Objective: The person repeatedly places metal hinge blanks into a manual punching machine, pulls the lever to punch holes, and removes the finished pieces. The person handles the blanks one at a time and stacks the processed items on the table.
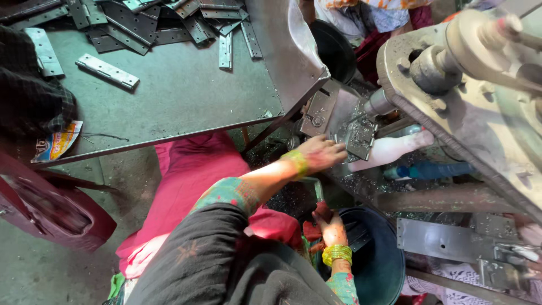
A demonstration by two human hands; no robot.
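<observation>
My left hand [320, 153], a green bangle at its wrist, reaches out to the machine's fixture [319, 113] and grips a small grey metal hinge plate [357, 137] lying among metal shavings. My right hand [332, 227], wearing yellow-green bangles, is down at the rim of a dark blue bucket [384, 265]. Its fingertips look red and curl beside dark metal pieces [357, 234] in the bucket. What the fingers hold is hidden.
A grey table [180, 85] at the upper left carries several loose hinge plates [107, 71]. A heavy machine body [480, 107] fills the right side. A white bottle [395, 149] and a blue bottle [435, 169] lie below it. Another person's clothing [367, 17] shows at top.
</observation>
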